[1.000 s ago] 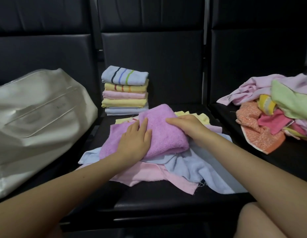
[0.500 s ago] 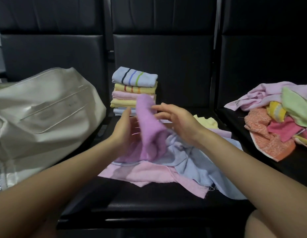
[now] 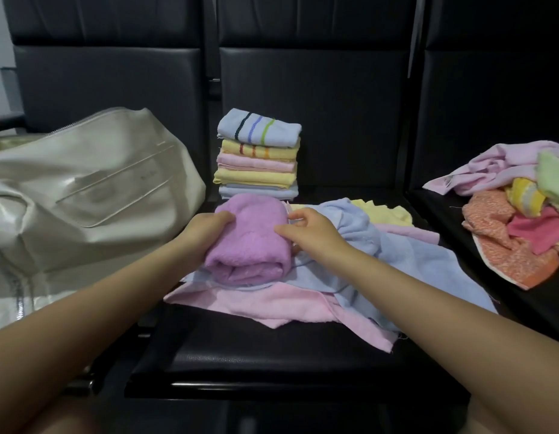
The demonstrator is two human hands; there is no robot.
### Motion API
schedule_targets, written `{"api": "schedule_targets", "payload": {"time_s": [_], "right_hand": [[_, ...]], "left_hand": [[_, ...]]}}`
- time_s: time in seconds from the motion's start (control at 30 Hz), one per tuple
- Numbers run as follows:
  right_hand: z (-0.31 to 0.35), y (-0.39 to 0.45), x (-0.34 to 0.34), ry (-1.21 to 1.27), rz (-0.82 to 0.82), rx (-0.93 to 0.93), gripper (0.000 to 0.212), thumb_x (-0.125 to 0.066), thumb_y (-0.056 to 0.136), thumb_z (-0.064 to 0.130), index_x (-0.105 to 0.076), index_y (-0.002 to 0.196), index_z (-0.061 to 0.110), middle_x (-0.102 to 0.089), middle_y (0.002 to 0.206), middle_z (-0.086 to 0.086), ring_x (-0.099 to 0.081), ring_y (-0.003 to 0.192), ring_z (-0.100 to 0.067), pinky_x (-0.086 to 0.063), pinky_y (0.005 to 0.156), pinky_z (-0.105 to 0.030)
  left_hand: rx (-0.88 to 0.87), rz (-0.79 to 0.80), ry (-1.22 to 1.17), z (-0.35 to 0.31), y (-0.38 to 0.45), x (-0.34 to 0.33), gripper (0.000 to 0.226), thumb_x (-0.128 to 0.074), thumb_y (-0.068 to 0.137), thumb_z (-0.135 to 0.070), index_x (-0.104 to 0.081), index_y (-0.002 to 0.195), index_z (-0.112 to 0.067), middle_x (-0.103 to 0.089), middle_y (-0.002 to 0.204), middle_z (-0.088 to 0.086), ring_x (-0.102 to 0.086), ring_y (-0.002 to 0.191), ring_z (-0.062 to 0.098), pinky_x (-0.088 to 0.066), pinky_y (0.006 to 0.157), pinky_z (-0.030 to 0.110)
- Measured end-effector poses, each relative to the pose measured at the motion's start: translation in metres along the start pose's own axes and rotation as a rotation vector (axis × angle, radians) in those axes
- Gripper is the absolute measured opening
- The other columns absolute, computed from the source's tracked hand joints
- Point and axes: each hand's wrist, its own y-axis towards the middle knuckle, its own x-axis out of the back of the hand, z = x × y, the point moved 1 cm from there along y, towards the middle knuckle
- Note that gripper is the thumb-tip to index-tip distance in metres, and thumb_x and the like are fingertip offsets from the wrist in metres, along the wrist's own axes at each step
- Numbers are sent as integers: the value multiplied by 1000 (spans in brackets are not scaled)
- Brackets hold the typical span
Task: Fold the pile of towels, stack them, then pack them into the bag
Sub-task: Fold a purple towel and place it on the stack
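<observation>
purple towel [image 3: 247,242]: folded to a fat bundle, on loose cloths at the seat's middle; soft, light, fuzzy (likely to spring open).
left hand [image 3: 206,231]: fingers curled on its left edge.
right hand [image 3: 306,231]: thumb and fingers pinch its right edge.
hold: both side edges, folds squeezed shut.
stack [image 3: 258,158]: five thin flat towels, just beyond.
bag [image 3: 84,183]: pale, glossy, slumped, left.
pile [image 3: 516,211]: crumpled, right.

A folded purple towel [image 3: 250,242] lies on loose towels [image 3: 381,261] mid-seat, five folded ones stacked [image 3: 258,158] at the seat's back edge, cream bag [image 3: 84,195] left, unfolded pile [image 3: 516,220] right.
</observation>
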Motion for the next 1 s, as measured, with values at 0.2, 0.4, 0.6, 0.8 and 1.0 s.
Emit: {"api": "schedule_targets", "payload": {"time_s": [0.2, 0.4, 0.6, 0.8, 1.0], "right_hand": [[8, -2, -11, -28, 143, -181, 43, -69, 84, 47, -64, 92, 6, -68, 74, -9, -64, 63, -17, -48, 56, -21], [22, 4, -18, -94, 193, -307, 50, -69, 82, 52, -49, 104, 11, -62, 88, -10, -59, 71, -19, -50, 64, -27], [16, 5, -17, -4, 215, -325, 63, -71, 84, 44, -48, 129, 7, -62, 119, -11, -60, 100, -22, -50, 89, -30], [4, 2, -4, 359, 245, -325, 34, -72, 84, 32, -60, 109, 10, -68, 107, -6, -64, 99, -19, -52, 89, -30], [13, -4, 37, 641, 179, -225, 40, -76, 72, 13, -61, 106, 0, -70, 99, -14, -69, 90, -24, -57, 80, -35]], "left_hand": [[-95, 6, 374, 26, 0, 7, 37, -43, 101, -30, -68, 99, -4, -68, 105, 15, -60, 102, 31, -45, 94, 35], [-184, -49, 470, 27, -4, 4, 40, -38, 102, -32, -67, 99, -4, -68, 103, 16, -60, 101, 33, -44, 89, 37], [-204, -47, 558, 21, -9, 1, 35, -36, 103, -31, -60, 89, -9, -66, 97, 12, -58, 91, 28, -40, 78, 33], [-352, -26, 682, -5, -21, -8, 33, -41, 101, -35, -59, 89, -10, -67, 94, 9, -59, 88, 27, -37, 71, 32], [-352, 11, 475, -41, -41, -32, 49, -47, 95, -55, -58, 77, -11, -56, 66, 0, -51, 62, 19, -40, 57, 32]]}}
